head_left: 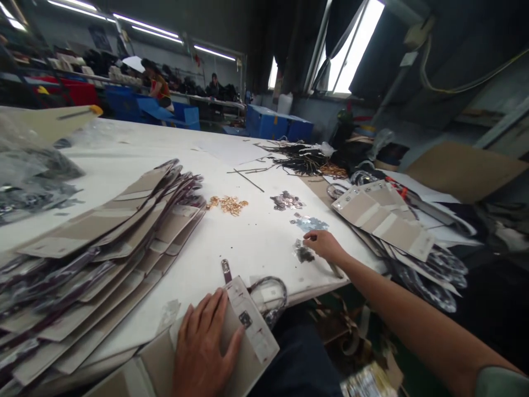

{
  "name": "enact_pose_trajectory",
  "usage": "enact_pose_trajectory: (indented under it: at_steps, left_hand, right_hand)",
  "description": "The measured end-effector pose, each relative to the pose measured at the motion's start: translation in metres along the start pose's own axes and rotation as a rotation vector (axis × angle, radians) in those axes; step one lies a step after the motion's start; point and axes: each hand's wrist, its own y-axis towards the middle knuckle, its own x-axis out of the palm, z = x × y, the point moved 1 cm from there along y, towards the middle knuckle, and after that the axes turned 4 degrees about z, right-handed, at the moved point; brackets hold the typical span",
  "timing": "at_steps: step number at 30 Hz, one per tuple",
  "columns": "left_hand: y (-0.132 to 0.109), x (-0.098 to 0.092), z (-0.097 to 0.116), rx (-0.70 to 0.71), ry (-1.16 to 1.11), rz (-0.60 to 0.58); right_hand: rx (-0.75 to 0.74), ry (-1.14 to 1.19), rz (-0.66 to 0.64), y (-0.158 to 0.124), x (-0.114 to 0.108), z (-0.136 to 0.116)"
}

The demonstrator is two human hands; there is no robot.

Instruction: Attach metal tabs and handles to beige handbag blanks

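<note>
We note the left hand (204, 347) spread flat, palm down, on a cardboard card (258, 336) at the tabletop's (256, 242) near edge. The right hand (324, 245) bunches its fingertips at a pile of dark metal pieces (303, 253); whether it grips any, we cannot tell. Gold fittings (229, 204) lie beyond.

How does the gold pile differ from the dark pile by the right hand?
The gold pile is bright yellow; the dark pile is blackish. The gold pile spreads wider; the dark pile is smaller. No hand is near the gold pile, while the right hand is at the dark pile. Both are loose heaps on the white table.
</note>
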Motion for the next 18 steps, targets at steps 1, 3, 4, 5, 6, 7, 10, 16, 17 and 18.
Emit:
enact_pose_trajectory:
  at_steps: [1,3,4,5,6,7,10,16,17,18]
  left_hand:
    - [0.0,0.001,-0.001,0.005,0.001,0.006]
    - [-0.001,0.002,-0.003,0.011,0.004,0.014]
    - [-0.001,0.003,-0.003,0.012,0.006,0.017]
    - [-0.001,0.004,-0.004,0.014,0.008,0.019]
    - [-0.001,0.004,-0.005,0.016,0.009,0.023]
    - [-0.001,0.004,-0.005,0.021,0.01,0.025]
    - [0.0,0.004,-0.006,0.03,0.009,0.031]
    - [0.001,-0.004,-0.001,0.006,0.013,0.006]
    - [0.001,-0.005,0.0,-0.001,0.015,-0.005]
    - [0.001,-0.007,0.002,-0.009,0.016,-0.02]
  right_hand:
    - [0.028,-0.032,0.013,0.014,-0.004,0.014]
    - [0.069,-0.091,0.032,0.036,-0.011,0.036]
    - [0.085,-0.121,0.041,0.046,-0.014,0.045]
    - [0.099,-0.147,0.05,0.053,-0.015,0.052]
    - [0.111,-0.168,0.057,0.06,-0.015,0.058]
    - [0.121,-0.183,0.062,0.065,-0.014,0.063]
    - [0.151,-0.208,0.078,0.073,-0.008,0.074]
    - [0.164,-0.229,0.123,0.074,-0.004,0.085]
    - [0.161,-0.235,0.126,0.074,-0.004,0.086]
    - [0.159,-0.245,0.13,0.073,-0.005,0.087]
